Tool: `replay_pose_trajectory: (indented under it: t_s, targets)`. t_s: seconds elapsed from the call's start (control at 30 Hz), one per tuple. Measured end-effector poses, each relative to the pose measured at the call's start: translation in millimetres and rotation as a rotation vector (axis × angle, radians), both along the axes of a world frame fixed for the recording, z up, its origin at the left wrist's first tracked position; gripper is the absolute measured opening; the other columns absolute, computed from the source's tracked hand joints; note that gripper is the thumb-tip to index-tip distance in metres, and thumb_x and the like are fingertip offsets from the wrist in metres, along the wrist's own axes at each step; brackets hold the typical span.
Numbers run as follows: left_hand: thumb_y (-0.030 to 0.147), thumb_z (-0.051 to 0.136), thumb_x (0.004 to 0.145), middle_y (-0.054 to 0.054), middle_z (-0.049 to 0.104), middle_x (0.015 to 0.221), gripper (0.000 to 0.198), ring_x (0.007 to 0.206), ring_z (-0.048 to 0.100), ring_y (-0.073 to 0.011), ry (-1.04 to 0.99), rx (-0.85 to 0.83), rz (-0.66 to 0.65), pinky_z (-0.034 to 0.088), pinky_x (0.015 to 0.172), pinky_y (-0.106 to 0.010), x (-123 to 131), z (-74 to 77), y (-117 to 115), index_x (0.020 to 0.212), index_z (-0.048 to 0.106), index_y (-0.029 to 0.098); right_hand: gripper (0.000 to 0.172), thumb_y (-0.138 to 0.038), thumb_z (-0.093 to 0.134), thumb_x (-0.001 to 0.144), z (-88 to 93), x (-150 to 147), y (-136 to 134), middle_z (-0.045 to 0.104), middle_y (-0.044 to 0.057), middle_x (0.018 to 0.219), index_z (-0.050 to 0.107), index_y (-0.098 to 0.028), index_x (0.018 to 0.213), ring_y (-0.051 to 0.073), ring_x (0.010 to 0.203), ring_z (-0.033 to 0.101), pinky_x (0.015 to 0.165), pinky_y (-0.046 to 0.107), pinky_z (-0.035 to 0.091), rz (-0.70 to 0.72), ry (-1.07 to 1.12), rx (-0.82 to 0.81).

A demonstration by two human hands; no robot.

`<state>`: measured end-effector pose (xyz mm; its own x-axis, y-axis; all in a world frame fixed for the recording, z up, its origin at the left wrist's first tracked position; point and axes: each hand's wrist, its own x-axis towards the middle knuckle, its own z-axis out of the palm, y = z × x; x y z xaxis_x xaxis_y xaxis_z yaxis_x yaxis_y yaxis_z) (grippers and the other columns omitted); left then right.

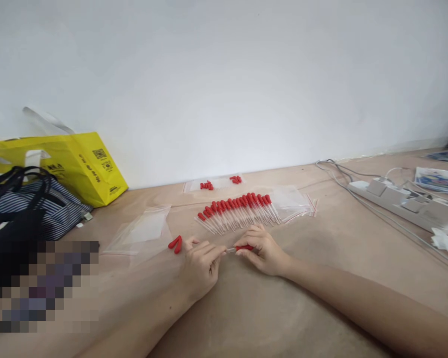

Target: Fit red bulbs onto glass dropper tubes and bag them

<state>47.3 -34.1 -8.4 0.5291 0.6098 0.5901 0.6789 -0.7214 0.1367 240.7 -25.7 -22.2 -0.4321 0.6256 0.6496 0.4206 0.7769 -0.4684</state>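
Between my two hands, a clear thin dropper tube (230,250) meets a red rubber bulb (244,247). My left hand (203,261) pinches the tube, and most of it is hidden behind the fingers. The bulb is gripped by my right hand (263,251) in thumb and fingers. Just left of my left hand lie two loose red bulbs (177,244). Beyond the hands, a slanting row of red-topped droppers (239,211) lies side by side on the table, bulbs pointing away from me.
Flat clear plastic bags lie at left (145,228) and right (293,201) of the row. Farther back, another bag (224,183) has small red bulbs on it. A yellow bag (100,174) and striped bag (65,209) stand left; a power strip (403,204) with cables lies right.
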Motion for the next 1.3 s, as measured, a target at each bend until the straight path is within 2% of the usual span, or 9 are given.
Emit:
replay_pose_trajectory:
  t_s: [0.2, 0.6, 0.8, 0.97, 1.3]
  targets:
    - [0.015, 0.040, 0.081, 0.003, 0.060, 0.054, 0.023, 0.052, 0.049, -0.0117, -0.003, 0.056, 0.020, 0.022, 0.069, -0.034, 4.5, 1.5, -3.0, 0.071, 0.060, 0.020, 0.007, -0.021, 0.052, 0.079, 0.1, -4.7, -0.3, 0.063, 0.002, 0.075, 0.059, -0.018, 0.081, 0.014, 0.073, 0.052, 0.071, 0.032, 0.033, 0.002, -0.030, 0.045]
    - [0.015, 0.039, 0.082, 0.002, 0.058, 0.053, 0.026, 0.052, 0.050, -0.0115, 0.036, 0.022, 0.052, 0.023, 0.069, -0.033, 6.6, 1.2, -0.6, 0.068, 0.060, 0.020, 0.010, -0.023, 0.050, 0.080, 2.5, -9.7, -0.4, 0.059, 0.002, 0.069, 0.058, -0.018, 0.078, 0.014, 0.070, 0.050, 0.069, 0.030, 0.037, -0.009, -0.044, -0.073]
    - [0.018, 0.041, 0.083, 0.004, 0.062, 0.055, 0.023, 0.054, 0.051, -0.0118, 0.038, -0.011, 0.044, 0.022, 0.073, -0.035, 3.6, 2.0, 2.3, 0.072, 0.061, 0.022, 0.015, -0.028, 0.058, 0.076, 2.1, -5.0, -0.3, 0.064, 0.002, 0.078, 0.060, -0.020, 0.088, 0.015, 0.075, 0.052, 0.074, 0.031, 0.037, -0.041, 0.011, -0.108]
    - [0.018, 0.041, 0.083, 0.003, 0.060, 0.053, 0.024, 0.053, 0.050, -0.0116, 0.049, -0.004, 0.053, 0.023, 0.073, -0.035, 3.7, 1.4, 2.0, 0.072, 0.062, 0.022, 0.003, -0.022, 0.057, 0.075, 1.1, -5.6, 0.4, 0.061, 0.001, 0.069, 0.059, -0.019, 0.075, 0.013, 0.068, 0.051, 0.071, 0.031, 0.036, -0.064, 0.026, -0.073]
    - [0.016, 0.040, 0.083, 0.003, 0.063, 0.058, 0.024, 0.054, 0.050, -0.0108, 0.062, 0.013, 0.031, 0.025, 0.073, -0.035, 4.2, 4.1, 3.0, 0.074, 0.061, 0.021, 0.005, -0.022, 0.055, 0.076, 2.0, -9.2, -1.4, 0.060, 0.000, 0.066, 0.060, -0.020, 0.075, 0.013, 0.067, 0.052, 0.070, 0.031, 0.037, -0.064, 0.032, -0.046]
